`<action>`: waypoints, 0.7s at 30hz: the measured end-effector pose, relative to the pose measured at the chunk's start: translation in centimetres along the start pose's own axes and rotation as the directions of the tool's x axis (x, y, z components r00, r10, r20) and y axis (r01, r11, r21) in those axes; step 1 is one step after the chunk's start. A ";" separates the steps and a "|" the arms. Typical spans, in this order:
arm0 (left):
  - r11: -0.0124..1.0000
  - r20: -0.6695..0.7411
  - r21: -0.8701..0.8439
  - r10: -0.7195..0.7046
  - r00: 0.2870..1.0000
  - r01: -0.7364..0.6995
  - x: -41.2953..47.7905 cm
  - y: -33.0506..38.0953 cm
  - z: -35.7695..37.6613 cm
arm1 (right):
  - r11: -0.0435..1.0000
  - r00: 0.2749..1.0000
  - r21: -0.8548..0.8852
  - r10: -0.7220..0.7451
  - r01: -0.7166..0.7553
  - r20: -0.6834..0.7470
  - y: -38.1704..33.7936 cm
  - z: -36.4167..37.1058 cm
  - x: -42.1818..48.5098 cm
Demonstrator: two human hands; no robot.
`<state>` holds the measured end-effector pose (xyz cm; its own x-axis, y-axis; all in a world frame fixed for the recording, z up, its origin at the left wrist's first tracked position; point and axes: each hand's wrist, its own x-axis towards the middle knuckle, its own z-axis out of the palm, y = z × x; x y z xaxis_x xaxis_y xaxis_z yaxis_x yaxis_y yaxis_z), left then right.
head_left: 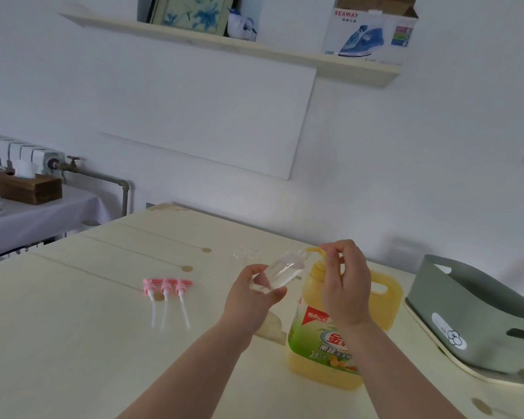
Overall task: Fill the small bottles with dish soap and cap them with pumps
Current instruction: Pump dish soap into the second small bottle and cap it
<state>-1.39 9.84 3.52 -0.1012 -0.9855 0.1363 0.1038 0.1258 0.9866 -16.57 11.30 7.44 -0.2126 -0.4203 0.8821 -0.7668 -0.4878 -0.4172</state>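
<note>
My left hand (254, 293) holds a small clear bottle (285, 269) tilted, its mouth up against the yellow pump spout of the big dish soap jug (339, 337). My right hand (345, 276) rests over the jug's pump head, fingers curled around it. Two more clear small bottles (245, 254) stand farther back on the table, faint against the surface. Three pink pumps (167, 290) with white tubes lie side by side to the left.
A grey-green basket (478, 313) lies on its side at the right edge of the cream table (73, 343). A side table with a wooden tissue box (25, 187) stands far left. A wall shelf (224, 43) holds boxes overhead.
</note>
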 end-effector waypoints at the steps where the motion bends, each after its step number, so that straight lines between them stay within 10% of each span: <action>1: 1.000 -0.002 -0.017 -0.003 1.000 0.003 0.0 0.0 0.1 | 1.000 1.000 0.005 -0.002 0.002 0.001 0.0 -0.1 0.0; 21: 0.981 0.016 -0.174 -0.078 0.997 0.079 0.8 -0.8 0.8 | 0.998 0.998 0.005 0.055 -0.056 0.024 0.4 -0.2 0.1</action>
<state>-2.39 9.04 2.95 -0.1244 -0.9904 0.0607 0.2664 0.0256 0.9635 -16.99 11.23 7.43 -0.2400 -0.4653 0.8520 -0.7510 -0.4671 -0.4666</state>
